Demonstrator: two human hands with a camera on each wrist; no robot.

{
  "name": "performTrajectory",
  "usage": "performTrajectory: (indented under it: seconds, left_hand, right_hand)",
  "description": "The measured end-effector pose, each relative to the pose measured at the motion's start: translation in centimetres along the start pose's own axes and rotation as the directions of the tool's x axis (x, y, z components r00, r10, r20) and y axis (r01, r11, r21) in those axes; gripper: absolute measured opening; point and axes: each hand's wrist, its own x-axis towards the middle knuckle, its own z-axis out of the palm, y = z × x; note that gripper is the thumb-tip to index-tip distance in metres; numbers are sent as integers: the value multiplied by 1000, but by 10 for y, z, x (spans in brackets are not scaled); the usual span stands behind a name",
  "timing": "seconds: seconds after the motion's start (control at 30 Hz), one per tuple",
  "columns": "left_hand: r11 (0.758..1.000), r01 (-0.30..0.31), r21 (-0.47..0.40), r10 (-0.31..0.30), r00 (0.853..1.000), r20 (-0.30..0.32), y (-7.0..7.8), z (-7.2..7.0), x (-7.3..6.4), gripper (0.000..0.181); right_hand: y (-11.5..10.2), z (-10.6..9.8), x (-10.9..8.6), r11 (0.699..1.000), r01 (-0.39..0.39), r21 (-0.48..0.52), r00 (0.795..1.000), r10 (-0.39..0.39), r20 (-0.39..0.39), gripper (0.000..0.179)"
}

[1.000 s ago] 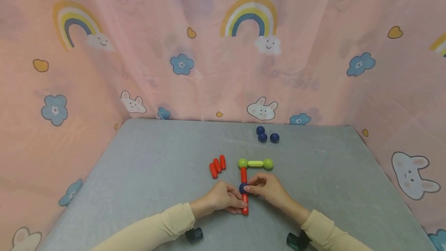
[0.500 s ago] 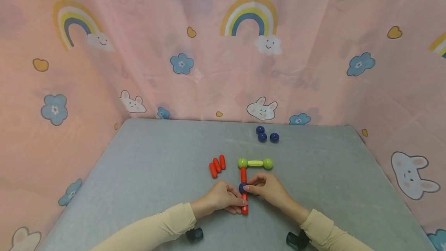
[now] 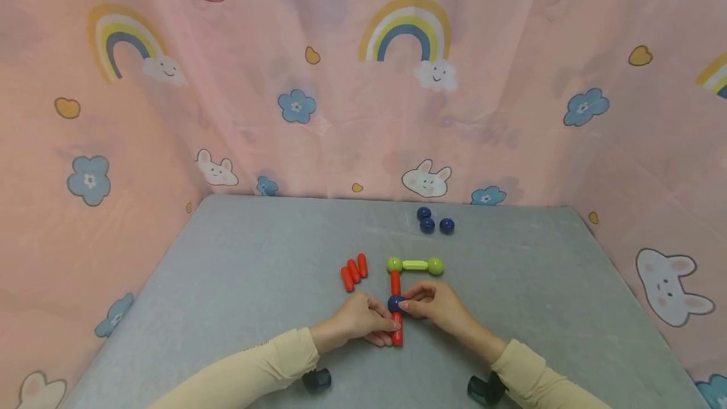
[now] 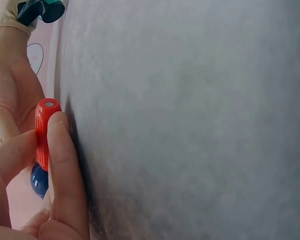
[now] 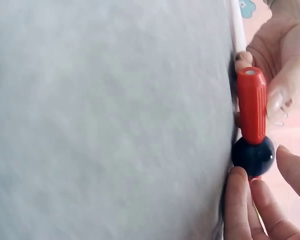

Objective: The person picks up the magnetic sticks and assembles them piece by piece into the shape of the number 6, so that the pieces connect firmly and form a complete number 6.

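Observation:
My left hand [image 3: 363,320] pinches a red rod [image 4: 42,135] between thumb and fingers. This ribbed rod has a small metal disc in its end. It joins a dark blue ball [image 5: 253,156], which my right hand [image 3: 440,308] holds with thumb and fingertips. Beyond the ball, a second red rod [image 3: 395,283] runs up to a green ball [image 3: 394,264]. From there a green rod [image 3: 415,265] goes right to another green ball [image 3: 435,266], making one joined, angled piece close over the grey tabletop.
Left of the joined piece lie several loose red rods [image 3: 354,271] side by side. Toward the back of the table [image 3: 272,232] sit loose blue balls [image 3: 427,225]. A pink patterned curtain [image 3: 341,131] hangs behind and along the sides. Dark devices [image 3: 485,390] are strapped at both wrists.
The joined rods and balls have shifted very slightly away from the person and to the left, hands moving along. Both holds look the same; the loose pieces stay in place.

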Motion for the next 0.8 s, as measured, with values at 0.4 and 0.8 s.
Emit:
performTrajectory:
  seconds: [0.4,0.8]
  left_hand:
    - [1000,-5,-1,5,1000,3,2,-6,2,11]
    - [1000,-4,-1,4,1000,21,3,-9,2,10]
  right_hand:
    - [-13,-42,19,997,17,-72,986,-29,-163,35]
    - [-3,-112,66,935,19,-354,912,-161,-377,36]
